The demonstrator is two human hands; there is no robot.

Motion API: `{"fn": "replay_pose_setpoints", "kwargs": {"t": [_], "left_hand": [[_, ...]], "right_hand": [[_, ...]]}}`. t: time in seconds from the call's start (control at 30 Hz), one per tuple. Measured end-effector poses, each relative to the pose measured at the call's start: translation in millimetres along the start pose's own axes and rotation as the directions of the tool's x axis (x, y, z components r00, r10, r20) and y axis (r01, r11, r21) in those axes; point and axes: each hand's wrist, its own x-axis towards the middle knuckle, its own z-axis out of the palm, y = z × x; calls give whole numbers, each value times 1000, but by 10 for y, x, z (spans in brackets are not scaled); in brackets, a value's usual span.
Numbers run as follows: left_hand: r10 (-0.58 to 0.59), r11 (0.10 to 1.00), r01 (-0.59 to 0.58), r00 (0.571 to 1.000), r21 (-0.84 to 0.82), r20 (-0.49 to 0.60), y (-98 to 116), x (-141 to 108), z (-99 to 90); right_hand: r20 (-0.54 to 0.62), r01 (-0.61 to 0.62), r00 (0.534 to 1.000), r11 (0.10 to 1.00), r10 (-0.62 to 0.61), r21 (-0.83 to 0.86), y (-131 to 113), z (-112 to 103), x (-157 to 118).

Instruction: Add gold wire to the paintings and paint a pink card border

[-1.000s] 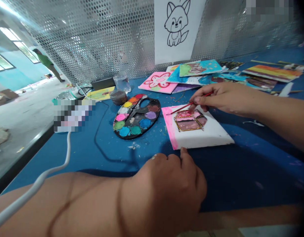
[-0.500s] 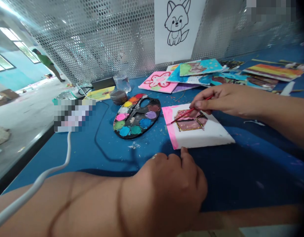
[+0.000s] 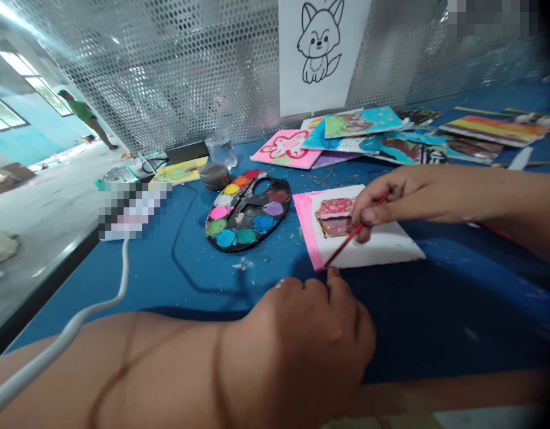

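My right hand [image 3: 377,205] pinches a thin red paintbrush [image 3: 346,245], its tip at the near left corner of a white canvas [image 3: 382,245]. Pink paint [image 3: 308,232] covers the canvas's left edge, and a brown and red shape outlined in gold [image 3: 332,225] sits in its middle, partly hidden by my fingers. My left hand [image 3: 319,328] is curled on the table, index fingertip touching the canvas's near edge; nothing shows inside it. Left of the canvas lies a black palette [image 3: 250,208] with several paint colors.
Behind the palette are a cup of murky water [image 3: 214,176] and a clear cup [image 3: 221,152]. Several painted canvases [image 3: 364,122] are piled at the back. A fox drawing [image 3: 319,95] hangs on the mesh panel. A white cable [image 3: 124,268] runs at left; a person [image 3: 84,113] is far off.
My right hand has moved slightly nearer to me, carrying the brush tip down the pink strip to the near corner. My left hand has stayed in place.
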Motion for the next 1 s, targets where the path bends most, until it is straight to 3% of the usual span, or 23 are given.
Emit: {"fn": "replay_pose_setpoints", "kwargs": {"t": [0.03,0.1,0.17,0.2,0.23,0.27,0.33,0.53,1.0], "left_hand": [[1,1000,-1,1000,1,-2,1,1,-4],[4,1000,-4,1000,3,-4,2,5,-10],[-5,1000,5,1000,6,2,3,8,-11],[-9,1000,9,1000,4,6,3,9,-11],[-12,1000,12,1000,1,8,2,10,-8],[-10,1000,10,1000,-2,9,1,11,-5],[-5,1000,5,1000,-3,4,-2,11,2],[-2,1000,2,1000,2,-3,-1,2,-5],[-1,1000,2,1000,-18,15,-7,2,-14]], "right_hand": [[-30,11,999,1000,-11,14,5,-6,11],[-275,53,961,997,-37,50,33,-39,50],[-591,69,806,996,-19,62,83,-98,98],[-684,42,729,997,13,64,113,-130,121],[-724,-8,688,998,52,64,142,-160,140],[-730,-65,678,996,86,57,168,-184,154],[-700,-133,706,991,113,27,204,-203,170],[-630,-159,767,987,123,-2,181,-125,177],[-629,-276,764,953,142,-121,138,-129,163]]}}
